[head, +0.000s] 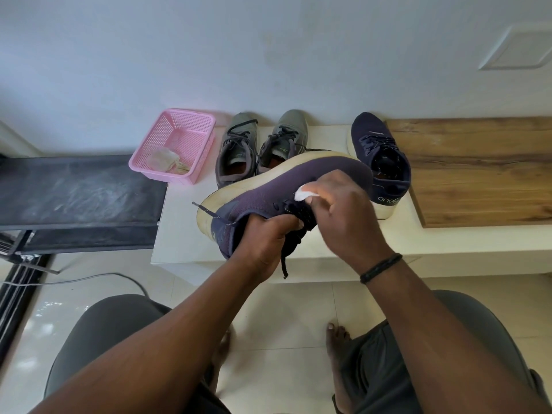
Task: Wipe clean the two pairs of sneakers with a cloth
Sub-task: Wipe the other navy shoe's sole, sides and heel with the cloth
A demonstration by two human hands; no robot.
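Observation:
My left hand (264, 240) grips a navy knit sneaker (268, 189) by its opening, holding it on its side above the white ledge with the cream sole facing away. My right hand (343, 210) presses a small white cloth (301, 195) against the sneaker's upper near the laces. The matching navy sneaker (379, 153) stands upright on the ledge to the right. A pair of grey sneakers (260, 144) stands side by side at the back, partly hidden behind the held shoe.
A pink plastic basket (191, 135) holding a crumpled cloth sits at the ledge's left end. A dusty black shelf (77, 192) lies further left, a wooden board (478, 168) to the right. A cable runs over the tiled floor near my knees and bare feet.

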